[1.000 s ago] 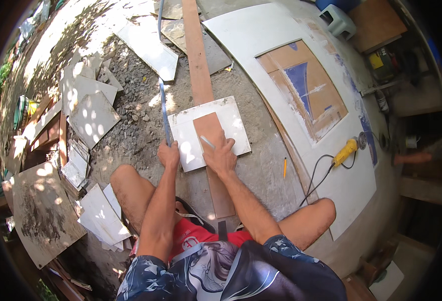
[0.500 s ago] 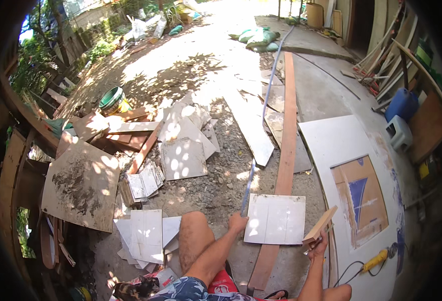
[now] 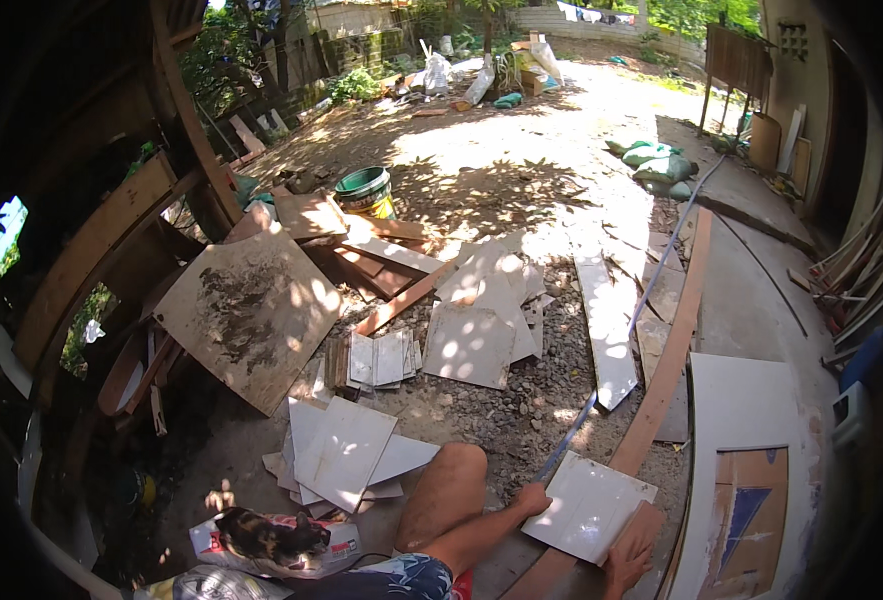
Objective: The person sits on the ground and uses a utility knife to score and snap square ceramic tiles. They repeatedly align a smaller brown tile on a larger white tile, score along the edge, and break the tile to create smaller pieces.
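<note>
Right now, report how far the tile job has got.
Looks done: cut white tile pieces lie stacked on the gravel. In hand: left hand and right hand steady a white tile and wooden block. Left: more whole tiles beside the knee.

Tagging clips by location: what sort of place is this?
Probably an outdoor yard used as a tile-cutting or building work site. White tiles lie scattered on gravel and dirt beside wooden planks, with a green bucket farther back. The left hand and right hand touch a white tile.

White square tile (image 3: 583, 505) — flat on ground, glossy, w/ brown wood block (image 3: 639, 527) on its right corner.
</note>
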### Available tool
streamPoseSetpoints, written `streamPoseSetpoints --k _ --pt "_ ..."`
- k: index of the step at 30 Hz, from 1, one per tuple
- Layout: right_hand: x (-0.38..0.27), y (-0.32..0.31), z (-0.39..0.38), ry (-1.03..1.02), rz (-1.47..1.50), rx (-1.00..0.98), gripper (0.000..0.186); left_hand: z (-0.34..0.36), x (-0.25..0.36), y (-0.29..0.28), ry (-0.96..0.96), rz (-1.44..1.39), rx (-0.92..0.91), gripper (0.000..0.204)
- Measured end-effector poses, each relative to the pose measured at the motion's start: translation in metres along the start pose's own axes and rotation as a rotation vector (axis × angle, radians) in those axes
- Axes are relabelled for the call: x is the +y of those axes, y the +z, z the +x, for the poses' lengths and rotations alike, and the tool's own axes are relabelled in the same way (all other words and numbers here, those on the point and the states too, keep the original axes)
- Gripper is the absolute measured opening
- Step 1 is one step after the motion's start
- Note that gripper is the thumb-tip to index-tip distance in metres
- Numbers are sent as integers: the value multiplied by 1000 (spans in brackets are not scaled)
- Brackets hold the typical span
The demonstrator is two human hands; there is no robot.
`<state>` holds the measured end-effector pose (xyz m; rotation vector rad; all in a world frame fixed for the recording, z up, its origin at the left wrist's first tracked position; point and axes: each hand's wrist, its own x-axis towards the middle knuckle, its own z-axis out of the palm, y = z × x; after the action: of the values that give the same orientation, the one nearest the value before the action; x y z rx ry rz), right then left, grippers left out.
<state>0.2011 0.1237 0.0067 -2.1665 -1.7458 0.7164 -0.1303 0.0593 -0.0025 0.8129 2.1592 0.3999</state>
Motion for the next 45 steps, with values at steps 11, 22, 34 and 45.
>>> streamPoseSetpoints --k 11,22,34,45 --pt "11 17 6 -321 -400 -107 79 3 -9 18 144 -34 -25 48" --pt "32 7 38 -120 34 -122 71 2 -10 13 171 -40 -73 56" --pt "39 25 41 -245 155 -161 68 2 -13 16 121 -209 -73 62" --pt "58 75 36 -362 147 -136 81 14 -21 5 33 -244 36 67"
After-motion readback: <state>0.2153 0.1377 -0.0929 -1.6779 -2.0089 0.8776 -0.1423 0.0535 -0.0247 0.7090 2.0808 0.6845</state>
